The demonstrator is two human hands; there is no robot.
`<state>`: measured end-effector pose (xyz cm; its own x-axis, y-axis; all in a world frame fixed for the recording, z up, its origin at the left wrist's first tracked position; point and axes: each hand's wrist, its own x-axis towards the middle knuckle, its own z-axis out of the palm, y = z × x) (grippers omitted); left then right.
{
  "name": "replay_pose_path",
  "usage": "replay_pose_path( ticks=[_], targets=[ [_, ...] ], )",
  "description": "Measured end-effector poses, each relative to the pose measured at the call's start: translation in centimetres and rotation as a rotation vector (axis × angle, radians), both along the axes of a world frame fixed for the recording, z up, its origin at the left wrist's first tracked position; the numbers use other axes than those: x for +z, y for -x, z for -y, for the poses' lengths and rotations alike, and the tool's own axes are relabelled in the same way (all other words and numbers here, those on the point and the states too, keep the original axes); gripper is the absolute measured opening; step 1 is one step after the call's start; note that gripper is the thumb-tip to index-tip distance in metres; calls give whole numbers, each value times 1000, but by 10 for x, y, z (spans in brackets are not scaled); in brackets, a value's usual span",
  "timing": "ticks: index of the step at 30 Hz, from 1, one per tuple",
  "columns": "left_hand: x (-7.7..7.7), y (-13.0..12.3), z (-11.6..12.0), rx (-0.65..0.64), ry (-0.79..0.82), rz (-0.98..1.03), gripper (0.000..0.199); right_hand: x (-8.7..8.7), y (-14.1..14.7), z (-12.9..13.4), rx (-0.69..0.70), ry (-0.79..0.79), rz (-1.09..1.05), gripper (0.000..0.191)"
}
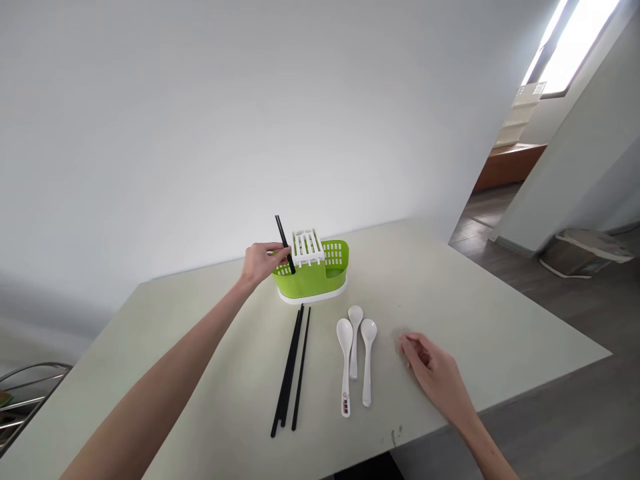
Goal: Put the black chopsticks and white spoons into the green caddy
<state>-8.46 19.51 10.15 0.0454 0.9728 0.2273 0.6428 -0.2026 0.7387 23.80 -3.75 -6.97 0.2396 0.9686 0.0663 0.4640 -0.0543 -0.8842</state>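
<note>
My left hand (263,262) is closed on a pair of black chopsticks (283,235), pinched between thumb and fingers. It holds them tilted, at the left part of a green cutlery caddy (307,283) with a white slatted rack (308,248) on top. Whether the lower tips are inside the caddy or in front of it, I cannot tell. Several more black chopsticks (290,373) lie on the table before the caddy. Three white spoons (367,360) lie to their right. My right hand (436,373) hovers low over the table right of the spoons, its fingers curled, nothing visible in them.
The pale table (210,373) stands against a white wall (250,120). Its front edge runs below the spoons and my right hand. A metal-framed rack (35,400) is at the lower left. On the floor at the right sits a lidded bin (583,250).
</note>
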Motion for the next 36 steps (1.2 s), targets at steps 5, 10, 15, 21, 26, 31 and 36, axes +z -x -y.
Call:
replay_pose_path(
  ticks=[5,10,15,21,26,31,36],
  targets=[
    [0,-1,12,-21,-14,-22,28,0,1,-2,2,-2,23,45],
    [4,-2,5,12,-81,2,28,-1,0,-2,4,16,29,45],
    [1,-1,-19,14,-134,-7,25,-3,1,-2,-4,-3,31,45],
    [-12,0,-37,41,-156,-137,22,-2,2,-2,3,-14,28,47],
    [-16,2,-44,27,-149,-162,23,-2,2,-2,-5,-9,35,47],
    [-17,2,-49,18,-144,-165,22,-3,2,-2,-1,-3,33,47],
    [-18,3,-52,18,-154,-170,24,-1,2,-2,-7,-1,36,49]
  ],
)
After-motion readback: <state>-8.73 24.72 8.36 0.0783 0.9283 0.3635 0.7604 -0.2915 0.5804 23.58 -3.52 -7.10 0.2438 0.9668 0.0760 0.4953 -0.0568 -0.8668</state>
